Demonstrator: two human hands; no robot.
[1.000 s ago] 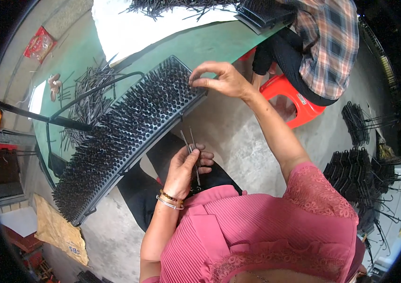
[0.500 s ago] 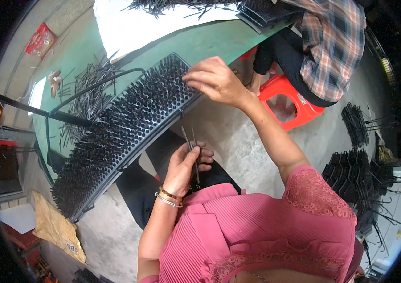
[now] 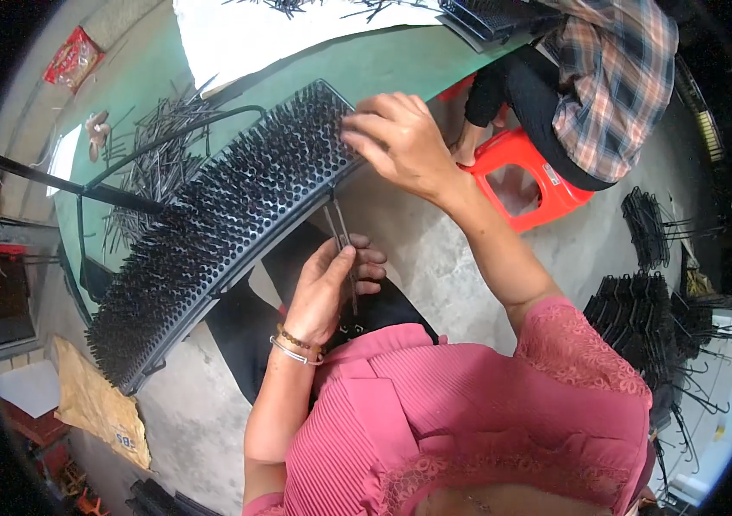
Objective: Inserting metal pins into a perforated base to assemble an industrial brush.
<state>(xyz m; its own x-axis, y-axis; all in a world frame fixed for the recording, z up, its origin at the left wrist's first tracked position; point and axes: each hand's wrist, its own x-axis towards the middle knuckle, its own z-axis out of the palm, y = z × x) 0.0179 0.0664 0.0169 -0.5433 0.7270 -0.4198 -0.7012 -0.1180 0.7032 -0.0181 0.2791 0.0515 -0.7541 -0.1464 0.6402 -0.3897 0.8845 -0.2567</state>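
Note:
A long black rack (image 3: 250, 232) densely set with upright dark pieces slants across my view, its right end nearest my right hand. My right hand (image 3: 405, 142) bends its fingers down at that end; the fingertips are slightly blurred, and whatever they pinch is too small to make out. Below the rack's edge, my left hand (image 3: 327, 279) is closed with thumb and fingers around thin grey strips (image 3: 342, 236). Their upper ends fork apart toward the rack, and one end sticks out below the fingers.
On the green tabletop (image 3: 151, 95) lie a heap of thin dark strips (image 3: 155, 146) and a white sheet (image 3: 254, 39). A metal frame (image 3: 116, 198) reaches over the rack. At right, a person in plaid (image 3: 615, 86) sits by a red stool (image 3: 525, 176). Hooked black racks (image 3: 637, 318) stand farther right.
My left hand and its strips have risen slightly toward the rack. My right hand stays at the rack's right end, its fingers shifted a little. The whole view has shifted slightly.

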